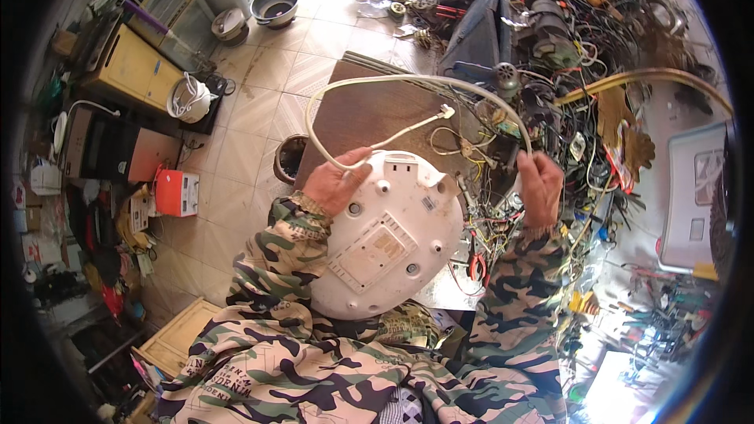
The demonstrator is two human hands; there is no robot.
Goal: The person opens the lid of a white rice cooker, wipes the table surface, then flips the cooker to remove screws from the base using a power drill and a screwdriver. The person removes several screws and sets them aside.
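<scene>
A round white plastic appliance (424, 247), its underside facing up, rests against my lap. Small feet, screw holes and a recessed rectangular panel show on it. My left hand (339, 186) is closed at its upper left edge, pinching a cream power cord (408, 78). The cord arches over to my right hand (540, 190), which is closed around its other stretch, apart from the appliance. One end with a plug (446, 111) lies over the brown board (361, 114). Where the cord's other end goes is hidden by my right hand.
A heap of wires and metal parts (550, 39) fills the far right. Red-handled pliers (477, 267) lie right of the appliance. At the left stand a red and white box (177, 192), a yellow cabinet (141, 63) and a white pot (188, 100). A black pan (275, 6) sits farther off.
</scene>
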